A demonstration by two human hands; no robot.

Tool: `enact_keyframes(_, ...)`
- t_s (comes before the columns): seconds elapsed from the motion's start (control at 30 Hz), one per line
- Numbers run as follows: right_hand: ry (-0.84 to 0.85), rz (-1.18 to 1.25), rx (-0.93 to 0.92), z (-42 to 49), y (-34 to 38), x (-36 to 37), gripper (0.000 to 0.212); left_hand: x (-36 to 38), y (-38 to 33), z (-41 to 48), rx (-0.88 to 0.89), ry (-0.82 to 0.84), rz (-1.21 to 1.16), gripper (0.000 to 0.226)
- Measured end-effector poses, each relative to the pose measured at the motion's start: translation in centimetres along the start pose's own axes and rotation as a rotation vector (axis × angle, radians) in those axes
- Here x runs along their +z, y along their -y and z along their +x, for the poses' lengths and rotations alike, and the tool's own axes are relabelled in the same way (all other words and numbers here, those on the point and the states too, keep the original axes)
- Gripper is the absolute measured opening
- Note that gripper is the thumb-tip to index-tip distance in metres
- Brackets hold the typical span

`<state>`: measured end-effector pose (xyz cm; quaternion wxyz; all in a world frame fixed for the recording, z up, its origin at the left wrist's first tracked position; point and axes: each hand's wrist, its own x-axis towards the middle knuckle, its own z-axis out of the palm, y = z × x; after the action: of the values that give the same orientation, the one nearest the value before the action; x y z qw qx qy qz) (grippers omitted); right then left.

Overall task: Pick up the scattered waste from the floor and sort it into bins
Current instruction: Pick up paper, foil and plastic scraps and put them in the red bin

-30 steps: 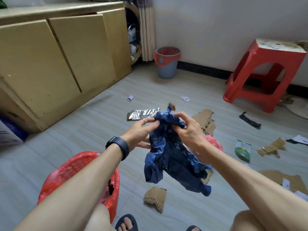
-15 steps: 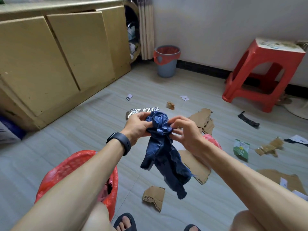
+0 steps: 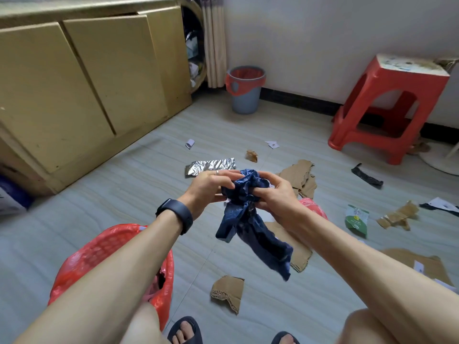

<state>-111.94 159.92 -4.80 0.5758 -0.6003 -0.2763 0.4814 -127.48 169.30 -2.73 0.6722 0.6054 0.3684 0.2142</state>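
A dark blue plastic bag (image 3: pixel 250 224) hangs in front of me, its top bunched into a wad between both hands. My left hand (image 3: pixel 208 188), with a black watch on the wrist, grips the wad from the left. My right hand (image 3: pixel 275 194) clasps it from the right. A bin lined with a red bag (image 3: pixel 99 254) stands under my left forearm. A second red-lined bin (image 3: pixel 314 207) is mostly hidden behind my right wrist. A grey bin with a red liner (image 3: pixel 244 89) stands by the far wall.
Waste lies across the floor: a foil sheet (image 3: pixel 211 165), cardboard pieces (image 3: pixel 299 176) (image 3: pixel 228 292) (image 3: pixel 419 265), a green packet (image 3: pixel 357 219), a black strip (image 3: pixel 367 176) and paper scraps (image 3: pixel 190 144). A red stool (image 3: pixel 392 105) stands at right, yellow cabinets (image 3: pixel 82 88) at left.
Both hands have gathered the blue bag upward into a tighter wad, so less of it hangs loose. The hands have come closer together.
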Motion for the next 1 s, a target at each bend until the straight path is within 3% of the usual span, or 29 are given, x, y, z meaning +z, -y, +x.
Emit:
enact_keyframes(0.17,0.051,0.169,0.042,0.1,0.7,0.4,0.038,-0.5,0.2,0.4,-0.014,-0.001,0.049,0.087)
enact_keyframes(0.27,0.051,0.212,0.068,0.2,0.6,0.8,0.041,-0.5,0.5,0.1,-0.080,0.130,0.045,0.069)
enact_keyframes(0.43,0.102,0.224,0.150,0.0,1.3,0.2,0.049,-0.6,0.3,0.4,0.014,-0.008,0.042,0.055)
enact_keyframes(0.5,0.118,0.115,0.169,0.1,1.4,-0.4,0.042,-0.7,0.2,0.4,0.051,-0.061,0.068,0.048)
enact_keyframes(0.6,0.211,-0.181,0.230,-0.3,1.2,-0.6,0.063,-0.6,0.4,0.3,0.080,-0.099,0.115,0.043)
enact_keyframes(0.63,0.262,-0.206,0.240,-0.4,1.0,-0.4,0.060,-0.6,0.6,0.4,0.102,-0.116,0.150,0.043)
enact_keyframes(0.7,0.297,-0.126,0.227,-0.6,0.6,0.1,0.048,-0.1,1.0,0.6,0.169,-0.166,0.273,0.042)
enact_keyframes(0.83,0.189,0.085,0.138,-0.4,0.5,0.7,0.040,0.5,1.2,0.3,0.277,-0.243,0.480,0.042)
enact_keyframes(1.0,0.045,0.144,0.090,-0.3,1.1,0.5,0.041,0.1,0.0,0.1,0.054,-0.016,-0.050,0.069)
